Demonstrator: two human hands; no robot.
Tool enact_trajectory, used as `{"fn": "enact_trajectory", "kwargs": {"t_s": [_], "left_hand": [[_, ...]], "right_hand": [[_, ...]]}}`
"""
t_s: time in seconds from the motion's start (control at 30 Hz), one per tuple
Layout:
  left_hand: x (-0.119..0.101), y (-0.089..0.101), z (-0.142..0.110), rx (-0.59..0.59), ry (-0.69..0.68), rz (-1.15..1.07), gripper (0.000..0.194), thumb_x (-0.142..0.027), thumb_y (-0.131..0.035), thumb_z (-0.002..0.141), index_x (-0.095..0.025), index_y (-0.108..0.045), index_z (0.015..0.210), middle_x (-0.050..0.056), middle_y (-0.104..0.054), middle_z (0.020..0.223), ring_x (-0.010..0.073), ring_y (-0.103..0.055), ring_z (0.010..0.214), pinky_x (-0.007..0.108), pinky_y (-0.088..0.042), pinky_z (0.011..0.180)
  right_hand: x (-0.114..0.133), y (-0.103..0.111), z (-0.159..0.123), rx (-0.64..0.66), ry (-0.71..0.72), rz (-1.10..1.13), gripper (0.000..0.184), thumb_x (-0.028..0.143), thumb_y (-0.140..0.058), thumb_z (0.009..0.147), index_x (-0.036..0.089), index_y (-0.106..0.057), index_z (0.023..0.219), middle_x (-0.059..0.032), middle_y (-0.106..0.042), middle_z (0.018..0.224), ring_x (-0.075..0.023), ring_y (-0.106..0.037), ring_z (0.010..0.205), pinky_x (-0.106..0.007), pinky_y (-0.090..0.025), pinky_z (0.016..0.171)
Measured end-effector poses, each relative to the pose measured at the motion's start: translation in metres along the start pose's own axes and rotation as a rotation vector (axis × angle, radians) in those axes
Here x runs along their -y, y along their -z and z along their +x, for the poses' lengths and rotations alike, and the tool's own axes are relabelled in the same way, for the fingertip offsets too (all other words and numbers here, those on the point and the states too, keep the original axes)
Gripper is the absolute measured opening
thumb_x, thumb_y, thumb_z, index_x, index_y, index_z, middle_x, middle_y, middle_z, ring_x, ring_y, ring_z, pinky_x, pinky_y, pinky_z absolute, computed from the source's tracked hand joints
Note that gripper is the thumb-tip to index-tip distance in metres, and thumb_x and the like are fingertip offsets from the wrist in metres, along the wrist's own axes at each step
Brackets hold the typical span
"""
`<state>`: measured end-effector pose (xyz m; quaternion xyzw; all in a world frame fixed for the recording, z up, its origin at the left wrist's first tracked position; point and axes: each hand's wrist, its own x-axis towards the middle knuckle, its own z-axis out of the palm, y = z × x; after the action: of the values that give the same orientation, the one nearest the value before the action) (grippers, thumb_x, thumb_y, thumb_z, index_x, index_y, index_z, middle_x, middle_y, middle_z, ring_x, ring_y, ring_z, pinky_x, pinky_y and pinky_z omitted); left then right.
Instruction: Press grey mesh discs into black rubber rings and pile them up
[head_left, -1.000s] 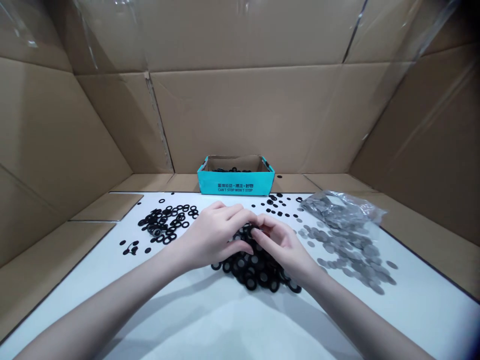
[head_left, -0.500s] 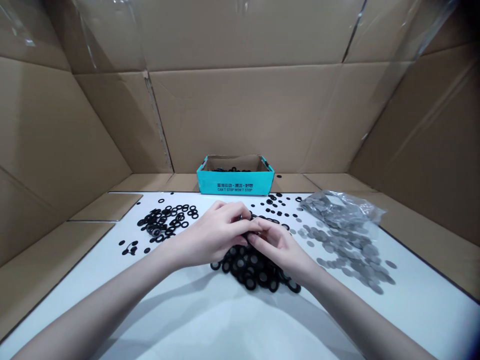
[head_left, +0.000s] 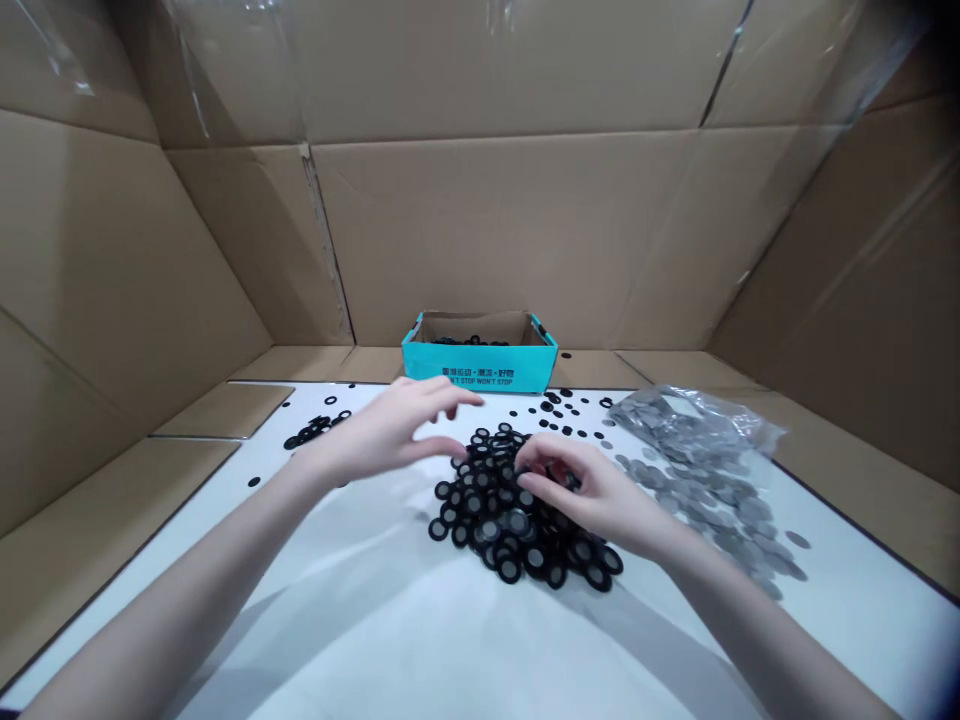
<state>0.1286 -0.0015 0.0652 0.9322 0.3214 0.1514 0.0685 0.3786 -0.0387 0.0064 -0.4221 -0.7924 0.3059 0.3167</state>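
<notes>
A heap of black rings with grey discs in their centres (head_left: pixel 487 500) lies in the middle of the white table (head_left: pixel 360 620). My left hand (head_left: pixel 397 425) hovers left of the heap, its thumb and fingers apart with nothing between them. Over the right part of the heap is my right hand (head_left: pixel 581 490), fingers curled and the tips of thumb and forefinger close together. Whether a small piece sits between those tips cannot be made out against the dark heap. Loose black rings (head_left: pixel 311 430) lie to the left, partly hidden behind my left hand and forearm.
Grey discs (head_left: pixel 739 510) are spread at the right, beside a clear plastic bag (head_left: pixel 694 425) holding more of them. Small black pieces (head_left: pixel 559 410) are scattered behind the heap. A turquoise box (head_left: pixel 480 368) with black pieces inside stands at the back, against cardboard walls (head_left: pixel 495 230).
My hands were together over the heap, fingertips meeting. Now they are apart: the left has moved left and opened, while the right stays over the heap. The view has shifted slightly.
</notes>
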Motion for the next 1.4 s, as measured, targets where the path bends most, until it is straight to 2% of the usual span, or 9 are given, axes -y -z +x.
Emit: {"fn": "enact_trajectory", "kwargs": {"t_s": [0.13, 0.27, 0.37, 0.6, 0.83, 0.93, 1.07, 1.2, 1.4], "left_hand": [[0.050, 0.017, -0.011, 0.277, 0.470, 0.155, 0.038, -0.045, -0.053, 0.088, -0.024, -0.058, 0.120, 0.004, -0.067, 0.108, 0.0206, -0.061, 0.094, 0.026, -0.042, 0.076], [0.094, 0.007, -0.020, 0.421, 0.649, 0.221, 0.034, -0.044, -0.062, 0.076, -0.019, -0.068, 0.099, 0.008, -0.071, 0.100, 0.0253, -0.064, 0.088, 0.027, -0.043, 0.067], [0.110, -0.008, -0.023, 0.453, 0.715, 0.260, 0.034, -0.040, -0.064, 0.077, -0.019, -0.067, 0.104, 0.009, -0.070, 0.104, 0.0261, -0.064, 0.092, 0.029, -0.046, 0.071], [0.121, -0.022, -0.022, 0.497, 0.718, 0.279, 0.027, -0.035, -0.059, 0.092, -0.013, -0.062, 0.107, 0.008, -0.064, 0.108, 0.0203, -0.062, 0.097, 0.041, -0.052, 0.086], [0.136, -0.024, -0.023, 0.359, 0.632, 0.244, 0.022, -0.035, -0.061, 0.089, -0.013, -0.063, 0.095, 0.005, -0.066, 0.093, 0.0175, -0.062, 0.083, 0.034, -0.051, 0.077], [0.140, -0.023, -0.022, 0.266, 0.596, 0.213, 0.016, -0.032, -0.063, 0.081, -0.018, -0.062, 0.087, 0.003, -0.069, 0.089, 0.0186, -0.063, 0.080, 0.028, -0.046, 0.070], [0.142, -0.023, -0.021, 0.187, 0.570, 0.175, 0.018, -0.036, -0.061, 0.075, -0.020, -0.061, 0.083, 0.003, -0.071, 0.089, 0.0207, -0.065, 0.079, 0.026, -0.041, 0.063], [0.143, -0.024, -0.019, 0.149, 0.560, 0.150, 0.021, -0.040, -0.058, 0.073, -0.021, -0.061, 0.082, 0.003, -0.072, 0.089, 0.0216, -0.065, 0.079, 0.026, -0.040, 0.060], [0.140, -0.023, -0.019, 0.143, 0.548, 0.123, 0.023, -0.042, -0.058, 0.072, -0.021, -0.060, 0.080, 0.003, -0.072, 0.086, 0.0216, -0.065, 0.078, 0.026, -0.040, 0.061]], "right_hand": [[-0.009, 0.013, 0.000, 0.021, -0.081, -0.108, 0.007, 0.028, -0.055, 0.083, 0.022, -0.058, 0.083, -0.0018, -0.062, 0.077, -0.0170, -0.054, 0.071, -0.028, -0.040, 0.061], [-0.017, 0.011, 0.002, -0.003, -0.120, -0.230, 0.003, 0.023, -0.057, 0.081, 0.022, -0.055, 0.081, -0.0008, -0.063, 0.074, -0.0167, -0.056, 0.067, -0.029, -0.043, 0.063], [-0.022, 0.007, 0.005, -0.045, -0.113, -0.332, 0.005, 0.022, -0.059, 0.079, 0.021, -0.056, 0.076, -0.0017, -0.063, 0.075, -0.0180, -0.056, 0.069, -0.031, -0.043, 0.064], [-0.024, 0.019, 0.001, -0.122, -0.095, -0.356, 0.007, 0.028, -0.059, 0.080, 0.021, -0.058, 0.078, -0.0027, -0.065, 0.078, -0.0177, -0.057, 0.070, -0.030, -0.043, 0.064], [-0.029, 0.038, -0.027, -0.252, -0.176, -0.377, 0.038, 0.045, -0.045, 0.090, 0.020, -0.056, 0.064, -0.0013, -0.058, 0.057, -0.0152, -0.050, 0.053, -0.027, -0.037, 0.051], [-0.043, 0.049, -0.044, -0.267, -0.294, -0.360, 0.035, 0.043, -0.035, 0.092, 0.020, -0.061, 0.085, -0.0005, -0.060, 0.055, -0.0161, -0.051, 0.048, -0.028, -0.040, 0.048], [-0.074, 0.065, -0.067, -0.288, -0.290, -0.499, 0.037, 0.032, -0.040, 0.086, 0.021, -0.055, 0.118, -0.0069, -0.074, 0.091, -0.0239, -0.067, 0.079, -0.035, -0.051, 0.068], [-0.106, 0.073, -0.087, -0.288, -0.345, -0.748, 0.038, 0.038, -0.045, 0.083, 0.020, -0.064, 0.110, -0.0108, -0.072, 0.108, -0.0323, -0.063, 0.102, -0.045, -0.051, 0.082], [-0.125, 0.071, -0.099, -0.302, -0.424, -0.828, 0.042, 0.040, -0.052, 0.079, 0.016, -0.071, 0.107, -0.0152, -0.074, 0.104, -0.0401, -0.061, 0.101, -0.051, -0.049, 0.079]]}}
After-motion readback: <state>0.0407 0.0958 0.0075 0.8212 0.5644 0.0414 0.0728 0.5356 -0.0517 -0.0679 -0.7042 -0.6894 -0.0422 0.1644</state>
